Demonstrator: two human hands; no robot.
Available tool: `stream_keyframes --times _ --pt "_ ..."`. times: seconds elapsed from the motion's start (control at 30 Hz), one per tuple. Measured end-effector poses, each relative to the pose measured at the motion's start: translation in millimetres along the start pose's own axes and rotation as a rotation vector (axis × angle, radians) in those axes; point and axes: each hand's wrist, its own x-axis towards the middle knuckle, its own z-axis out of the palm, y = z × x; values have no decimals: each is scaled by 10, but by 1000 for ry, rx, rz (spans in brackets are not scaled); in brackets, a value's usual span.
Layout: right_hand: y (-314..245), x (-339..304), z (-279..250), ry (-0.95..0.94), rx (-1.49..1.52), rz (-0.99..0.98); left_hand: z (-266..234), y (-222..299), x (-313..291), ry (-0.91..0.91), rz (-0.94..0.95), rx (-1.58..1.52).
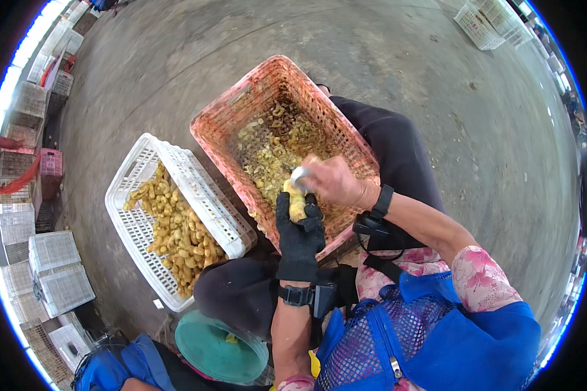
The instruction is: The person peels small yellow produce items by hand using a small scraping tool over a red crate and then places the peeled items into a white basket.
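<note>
Here, the left hand [300,238], in a black glove, is closed around the lower end of a pale yellow, ginger-like root [296,203], its fingers and thumb clamped on either side. The root points up and away from the palm, above the near part of a pink crate [257,98]. The right hand [334,182], bare, comes in from the right with its fingers curled together around a silvery tool [300,176]. The tool is at the root's upper end; blur hides its exact shape, and one cannot tell whether its edge touches the root.

Inside the pink crate lie yellowish scraps [270,156], darker towards the far end. Just to its left stands a white crate [209,199], holding a heap of knobbly yellow-brown roots [181,244]. Nearer the person, below the white crate, is a round green tub [209,345] with a small yellow piece [231,338] in it. The person's dark trouser leg [398,150] lies along the pink crate's right side. More crates [62,267] are stacked at the far left, and blue clothing [120,368] of another person shows at the lower left.
</note>
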Motion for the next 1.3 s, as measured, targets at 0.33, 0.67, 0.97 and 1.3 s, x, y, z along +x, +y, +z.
stream_keyframes --times 0.33,0.67,0.97,1.3 --pt "-363 228 -186 -141 229 280 -266 10 -74 211 322 61" --pt "-452 74 120 -324 -20 -42 -330 -121 -63 232 432 281" --pt "-360 252 27 -103 -46 72 -488 61 103 257 384 200" --pt "89 369 -271 -73 -18 357 -334 69 -16 95 353 178"
